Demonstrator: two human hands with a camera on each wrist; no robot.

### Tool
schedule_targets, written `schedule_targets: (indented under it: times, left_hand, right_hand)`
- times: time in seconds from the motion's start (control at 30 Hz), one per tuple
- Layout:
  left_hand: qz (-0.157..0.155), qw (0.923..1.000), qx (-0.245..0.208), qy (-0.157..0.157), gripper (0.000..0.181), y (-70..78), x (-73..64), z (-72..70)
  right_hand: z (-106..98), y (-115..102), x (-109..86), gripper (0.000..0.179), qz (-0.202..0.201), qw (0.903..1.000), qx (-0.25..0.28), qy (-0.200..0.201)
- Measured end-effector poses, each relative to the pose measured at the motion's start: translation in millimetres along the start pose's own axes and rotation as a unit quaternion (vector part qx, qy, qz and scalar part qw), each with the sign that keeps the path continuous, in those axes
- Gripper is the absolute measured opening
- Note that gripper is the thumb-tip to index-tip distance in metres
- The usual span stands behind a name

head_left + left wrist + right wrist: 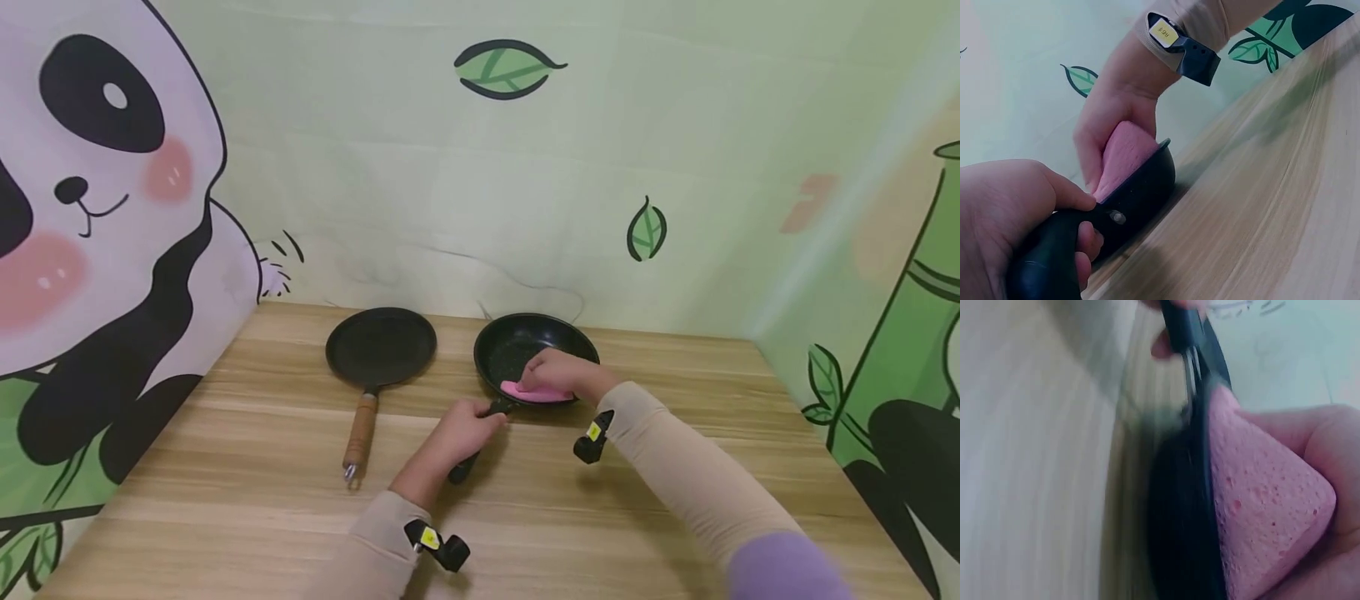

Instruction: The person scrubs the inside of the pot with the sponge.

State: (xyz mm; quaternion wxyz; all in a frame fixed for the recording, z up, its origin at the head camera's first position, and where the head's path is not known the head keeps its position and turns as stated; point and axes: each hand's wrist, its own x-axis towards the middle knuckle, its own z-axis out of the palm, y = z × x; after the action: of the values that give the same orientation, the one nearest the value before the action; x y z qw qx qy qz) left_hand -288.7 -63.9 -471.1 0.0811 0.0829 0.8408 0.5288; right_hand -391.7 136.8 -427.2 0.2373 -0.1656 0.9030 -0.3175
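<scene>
Head: the left grip [463,433] holds the handle [462,471] of a pan [504,354] on the surface [225,467]; the right grip [558,372] holds a pink sponge [542,393] inside it. Left wrist: fingers [1087,240] curl round the handle. Right wrist: sponge at the rim [1207,465].

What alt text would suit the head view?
The right hand holds a pink sponge inside a black frying pan while the left hand grips its handle. A flat pan with a wooden handle lies left of it on a wood-grain table.
</scene>
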Motion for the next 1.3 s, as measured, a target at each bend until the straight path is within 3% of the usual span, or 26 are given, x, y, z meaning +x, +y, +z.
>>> schedule_targets:
  times: [0.23,0.43,0.77,0.87,1.0,1.2,1.3]
  left_hand:
    - [0.02,0.9994,0.026,-0.008,0.03,-2.3,1.2,-2.8]
    - [0.04,0.9979,0.05,-0.009,0.033,-2.5,1.1,-7.1]
    - [0.053,0.9966,0.061,-0.016,0.032,-7.2,3.4,-8.4]
    - [0.054,0.9966,0.061,-0.014,0.031,-8.2,4.4,-6.5]
    - [0.041,0.9976,0.052,-0.016,0.031,-8.6,4.6,-5.9]
    - [0.022,0.999,0.031,-0.024,0.03,-8.3,3.7,-7.4]
    - [0.027,0.9992,0.023,-0.017,0.028,-8.6,3.7,-7.8]
  right_hand:
    - [30.7,-17.6,18.8,0.018,0.034,0.9906,0.069,0.113]
    - [43.1,-33.7,37.9,0.021,0.036,0.9799,0.011,0.196]
    - [37.6,-38.1,65.9,0.027,0.071,0.9592,-0.054,0.268]
    - [33.8,-35.7,68.6,0.027,0.078,0.9586,-0.052,0.269]
    - [32.7,-33.5,65.6,0.027,0.072,0.9656,-0.034,0.247]
    - [35.2,-37.3,45.9,0.022,0.048,0.9827,0.002,0.179]
    - [35.7,-36.9,33.3,0.02,0.043,0.9877,0.033,0.146]
